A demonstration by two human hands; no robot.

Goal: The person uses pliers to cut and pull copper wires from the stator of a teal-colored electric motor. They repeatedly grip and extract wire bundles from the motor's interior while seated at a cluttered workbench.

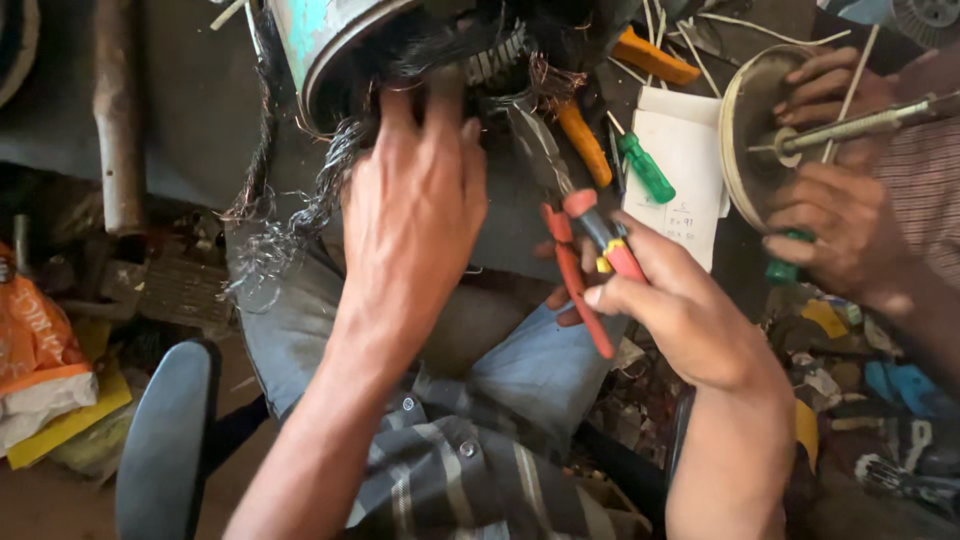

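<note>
My left hand (415, 205) reaches up into the open end of a round metal motor housing (320, 40), its fingers among the dark and copper-coloured winding wires (500, 60). Loose wire strands (290, 225) hang from the housing over my knee. My right hand (670, 300) grips red-handled pliers (585, 255), whose jaws point up toward the windings. I cannot tell whether the left fingers pinch a wire or only press on it.
Another person's hands (835, 215) at the right hold a round pale spool (745, 130) on a metal rod (860, 122). A green-handled screwdriver (645, 168), an orange-handled tool (585, 145) and a white paper (685, 165) lie nearby. An orange bag (35, 340) lies at the left, a metal pipe (115, 110) above it.
</note>
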